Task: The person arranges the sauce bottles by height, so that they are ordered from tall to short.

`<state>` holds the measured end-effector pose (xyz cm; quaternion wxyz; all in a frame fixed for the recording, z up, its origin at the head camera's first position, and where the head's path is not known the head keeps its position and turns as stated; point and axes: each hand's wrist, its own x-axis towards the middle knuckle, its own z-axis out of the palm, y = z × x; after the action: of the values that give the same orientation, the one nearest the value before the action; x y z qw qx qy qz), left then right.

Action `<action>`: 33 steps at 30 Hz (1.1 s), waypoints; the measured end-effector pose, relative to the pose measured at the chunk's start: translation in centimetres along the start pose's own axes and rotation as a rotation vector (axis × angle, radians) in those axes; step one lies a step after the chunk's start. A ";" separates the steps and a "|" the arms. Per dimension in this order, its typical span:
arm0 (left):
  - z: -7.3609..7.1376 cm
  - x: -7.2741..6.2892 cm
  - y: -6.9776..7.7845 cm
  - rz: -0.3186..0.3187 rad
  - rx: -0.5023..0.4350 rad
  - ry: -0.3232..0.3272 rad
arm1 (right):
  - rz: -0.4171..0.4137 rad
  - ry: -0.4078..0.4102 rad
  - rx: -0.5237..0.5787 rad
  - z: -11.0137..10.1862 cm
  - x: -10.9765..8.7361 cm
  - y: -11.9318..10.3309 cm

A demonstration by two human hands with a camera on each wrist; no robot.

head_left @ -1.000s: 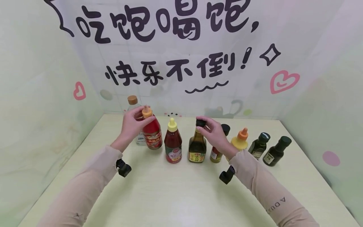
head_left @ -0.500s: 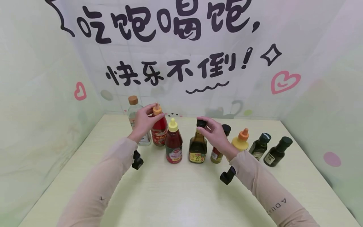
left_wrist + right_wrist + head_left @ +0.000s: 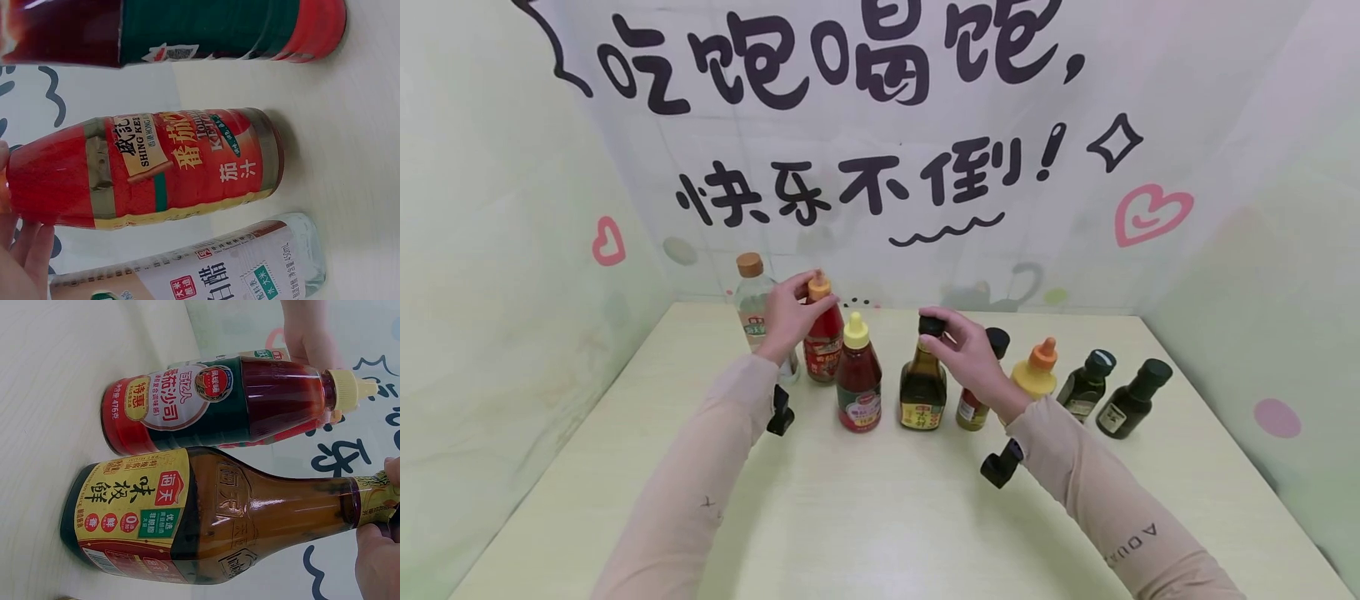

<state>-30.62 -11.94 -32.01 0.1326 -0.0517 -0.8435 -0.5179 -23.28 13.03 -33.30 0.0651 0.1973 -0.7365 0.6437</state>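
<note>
Two bottles are held from above over a pale surface [image 3: 880, 533]. Nearer, the soy sauce bottle [image 3: 922, 396] stands upright beneath the right-hand grip [image 3: 966, 350], whose fingers and thumb are curled round its black cap. Farther back, the red ketchup bottle [image 3: 824, 348] is upright below the left-hand grip [image 3: 792, 315], which pinches its orange cap and neck; whether its base touches the surface cannot be told. Both arms, in beige sleeves [image 3: 1105, 492], reach forward and converge towards the middle, each wrist bearing a black camera [image 3: 1002, 467]. The soy sauce bottle is brown glass, long-necked, with a yellow label; the red ketchup bottle tapers upward and bears gold and white lettering. Between them, nearer than the latter, stands a yellow-capped ketchup bottle [image 3: 859, 387] with a dark green label above a red base. To the right are two dark bottles [image 3: 1126, 412], a yellow squeeze bottle [image 3: 1033, 379] with an orange nozzle, and a black-capped bottle [image 3: 973, 412], the last two partly covered by the right arm. Just left of the red ketchup bottle is a clear bottle [image 3: 752, 292] with a brown cap, partly covered by the left hand. Farthest hangs a white backdrop [image 3: 850, 250] with black characters.
</note>
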 end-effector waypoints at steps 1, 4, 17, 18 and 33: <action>0.1 0.1 -0.1 -0.004 0.004 0.002 | 0.000 0.000 0.001 0.0 0.0 0.0; 0.2 0.3 -0.3 -0.010 0.024 0.007 | -0.003 0.002 0.001 0.0 -0.1 0.0; 1.1 0.5 -0.8 -0.038 0.033 0.027 | -0.011 0.001 -0.004 0.0 -0.2 0.3; 1.2 0.5 -0.9 -0.036 0.030 0.029 | -0.011 0.001 -0.006 0.0 -0.2 0.2; 1.1 0.7 -1.2 -0.068 0.060 -0.012 | -0.018 0.013 -0.009 0.1 0.0 0.3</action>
<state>-31.76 -11.53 -33.32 0.1112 -0.0223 -0.8608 -0.4961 -23.34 12.95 -33.57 0.0765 0.1996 -0.7372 0.6410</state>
